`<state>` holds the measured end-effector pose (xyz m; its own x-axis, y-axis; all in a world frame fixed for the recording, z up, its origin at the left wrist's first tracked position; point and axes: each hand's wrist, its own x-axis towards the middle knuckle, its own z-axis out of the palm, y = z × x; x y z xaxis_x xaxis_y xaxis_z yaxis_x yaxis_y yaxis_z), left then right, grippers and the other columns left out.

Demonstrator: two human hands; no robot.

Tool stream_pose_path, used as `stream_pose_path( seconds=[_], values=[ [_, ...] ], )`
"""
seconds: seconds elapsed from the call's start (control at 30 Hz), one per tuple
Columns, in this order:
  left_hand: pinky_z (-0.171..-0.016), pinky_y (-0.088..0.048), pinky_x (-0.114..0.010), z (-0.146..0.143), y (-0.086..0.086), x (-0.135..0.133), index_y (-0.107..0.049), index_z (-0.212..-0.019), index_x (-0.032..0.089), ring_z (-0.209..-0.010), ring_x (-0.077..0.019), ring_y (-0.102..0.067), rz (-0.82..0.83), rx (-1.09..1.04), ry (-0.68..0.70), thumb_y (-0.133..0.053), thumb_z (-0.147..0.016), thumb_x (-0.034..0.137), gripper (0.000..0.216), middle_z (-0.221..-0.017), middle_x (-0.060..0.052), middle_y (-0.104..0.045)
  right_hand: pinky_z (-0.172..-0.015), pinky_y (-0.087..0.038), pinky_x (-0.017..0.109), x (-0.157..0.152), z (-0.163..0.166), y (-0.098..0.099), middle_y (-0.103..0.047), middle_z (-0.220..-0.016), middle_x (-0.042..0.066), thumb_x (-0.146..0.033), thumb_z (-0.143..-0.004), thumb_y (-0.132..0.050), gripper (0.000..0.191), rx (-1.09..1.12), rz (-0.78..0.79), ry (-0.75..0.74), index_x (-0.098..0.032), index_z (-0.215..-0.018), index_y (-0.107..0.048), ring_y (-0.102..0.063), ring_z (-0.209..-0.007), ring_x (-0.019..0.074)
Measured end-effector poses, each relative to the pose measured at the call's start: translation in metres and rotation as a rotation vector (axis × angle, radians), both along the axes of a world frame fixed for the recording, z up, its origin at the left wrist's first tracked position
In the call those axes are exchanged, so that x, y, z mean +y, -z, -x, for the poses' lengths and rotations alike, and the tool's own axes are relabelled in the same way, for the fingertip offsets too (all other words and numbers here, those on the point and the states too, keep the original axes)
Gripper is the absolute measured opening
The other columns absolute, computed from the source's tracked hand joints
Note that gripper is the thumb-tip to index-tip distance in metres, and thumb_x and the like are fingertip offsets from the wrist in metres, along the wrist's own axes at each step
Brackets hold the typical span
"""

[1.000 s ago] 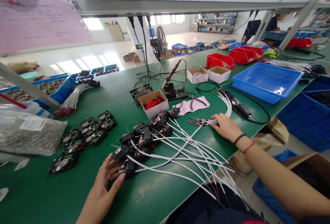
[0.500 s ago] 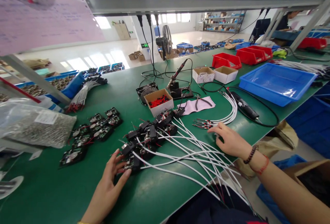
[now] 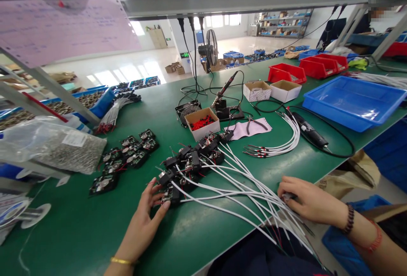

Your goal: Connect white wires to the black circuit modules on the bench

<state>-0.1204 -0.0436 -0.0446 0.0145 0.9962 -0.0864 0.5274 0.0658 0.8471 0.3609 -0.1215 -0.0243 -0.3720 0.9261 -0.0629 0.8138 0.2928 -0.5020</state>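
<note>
My left hand (image 3: 149, 210) lies at the near end of a cluster of black circuit modules (image 3: 190, 165), thumb and fingers apart, fingertips at the closest module. White cables (image 3: 241, 193) run from the cluster across the bench toward its front edge. My right hand (image 3: 308, 202) is beside these cables near that edge, fingers curled round something small and greyish, mostly hidden. Behind it lies a bundle of white cables with red-and-black tips (image 3: 273, 151). Separate black modules with round metal parts (image 3: 129, 153) lie left of the cluster.
Behind the cluster stand a box of red and black parts (image 3: 203, 124), a soldering iron (image 3: 225, 87) and pliers (image 3: 251, 125) on pink paper. A black electric screwdriver (image 3: 310, 131) and a blue tray (image 3: 352, 102) lie right. A bag of small metal parts (image 3: 73, 149) sits left.
My right hand has moved right and toward the front edge, from the red-and-black-tipped bundle to the cable ends. My left hand stays at the same module. The view has shifted slightly.
</note>
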Motion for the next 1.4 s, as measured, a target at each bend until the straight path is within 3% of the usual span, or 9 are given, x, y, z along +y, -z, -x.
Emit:
stream_pose_path(
  seconds=[0.1,0.23,0.47,0.7,1.0,1.2,1.4],
  values=[
    [-0.118,-0.052,-0.057,0.000,0.002,0.000,-0.028,-0.166,0.024,-0.124,-0.0325,-0.072,-0.019,-0.008,0.004,-0.064,-0.092,0.066,0.092,-0.148,-0.019,-0.060,-0.077,-0.053,0.037,-0.004,-0.005,0.003,-0.065,-0.092,0.005,-0.006,-0.086,-0.048,0.024,0.047,-0.017,0.037,-0.024,-0.093,-0.063,-0.066,-0.084,0.0250],
    [-0.117,-0.052,-0.057,0.001,0.007,0.000,-0.028,-0.166,0.026,-0.122,-0.0317,-0.072,-0.053,-0.017,-0.007,-0.063,-0.093,0.065,0.090,-0.147,-0.017,-0.061,-0.074,-0.053,0.038,-0.005,-0.005,0.001,-0.066,-0.092,0.006,-0.016,-0.097,-0.046,0.019,0.137,-0.108,0.119,-0.024,-0.098,-0.063,-0.064,-0.082,0.0255],
    [-0.117,-0.049,-0.062,0.000,0.008,-0.001,-0.028,-0.164,0.023,-0.122,-0.0325,-0.071,-0.045,-0.014,0.013,-0.065,-0.092,0.061,0.089,-0.149,-0.020,-0.058,-0.082,-0.056,0.040,-0.009,0.023,-0.010,-0.065,-0.102,0.009,-0.024,-0.103,-0.046,0.027,0.150,-0.035,0.022,-0.021,-0.118,-0.068,-0.066,-0.089,0.0264],
    [-0.115,-0.051,-0.058,-0.003,0.009,-0.002,-0.028,-0.163,0.025,-0.119,-0.0286,-0.071,-0.070,-0.022,0.042,-0.065,-0.095,0.054,0.083,-0.148,-0.018,-0.058,-0.079,-0.053,0.035,-0.016,0.030,-0.009,-0.065,-0.096,0.005,-0.012,-0.095,-0.044,0.022,0.130,0.080,-0.106,-0.022,-0.094,-0.063,-0.066,-0.088,0.0239],
    [-0.115,-0.051,-0.058,-0.004,0.008,-0.008,-0.024,-0.167,0.025,-0.123,-0.0314,-0.068,-0.103,-0.026,0.119,-0.077,-0.087,0.047,0.099,-0.154,-0.019,-0.055,-0.078,-0.056,0.031,-0.020,0.034,-0.002,-0.071,-0.092,0.003,-0.024,-0.105,-0.045,0.026,0.208,0.089,-0.112,-0.024,-0.095,-0.069,-0.070,-0.084,0.0219],
    [-0.112,-0.053,-0.054,-0.009,0.014,-0.008,-0.026,-0.167,0.025,-0.121,-0.0299,-0.068,-0.124,-0.018,0.088,-0.079,-0.086,0.039,0.098,-0.153,-0.019,-0.055,-0.073,-0.060,0.028,-0.009,0.015,0.011,-0.076,-0.090,0.003,-0.036,-0.106,-0.050,0.029,0.256,-0.045,0.033,-0.025,-0.098,-0.075,-0.074,-0.080,0.0211],
    [-0.109,-0.055,-0.051,-0.011,0.015,-0.009,-0.027,-0.168,0.025,-0.119,-0.0282,-0.069,-0.134,-0.021,0.086,-0.082,-0.085,0.034,0.100,-0.151,-0.017,-0.058,-0.071,-0.064,0.032,0.028,-0.004,0.029,-0.082,-0.092,0.006,-0.056,-0.091,-0.058,0.038,0.288,-0.188,0.346,-0.023,-0.095,-0.078,-0.079,-0.083,0.0285]
  ],
)
